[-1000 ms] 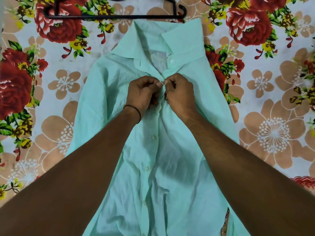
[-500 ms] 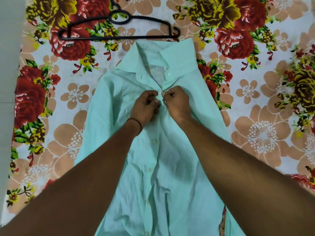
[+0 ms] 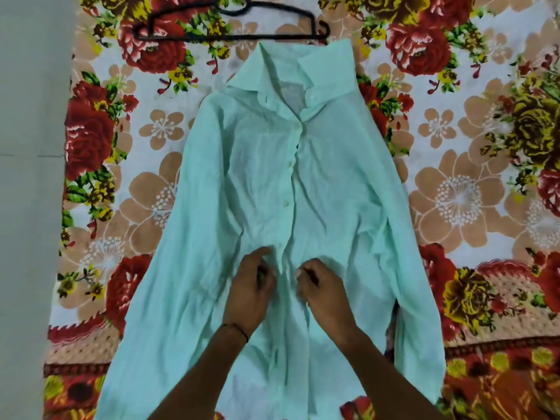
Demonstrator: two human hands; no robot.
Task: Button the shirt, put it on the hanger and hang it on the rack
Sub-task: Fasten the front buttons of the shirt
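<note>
One shirt [image 3: 242, 177] lies flat, front up, on the floral sheet [image 3: 454, 192]. Its long axis runs straight away from the hands, collar at the far end. The placket passes between the left hand [image 3: 250, 291] and the right hand [image 3: 322, 294], both equally near it. Fingers are curled; blur hides whether they pinch cloth. One hanger [image 3: 230, 39] lies crosswise beyond the collar. Four buttons [image 3: 285, 203] show beyond the hands.

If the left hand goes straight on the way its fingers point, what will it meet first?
Probably the button placket of the shirt, just ahead of the left hand; its height above the cloth is unclear.
</note>
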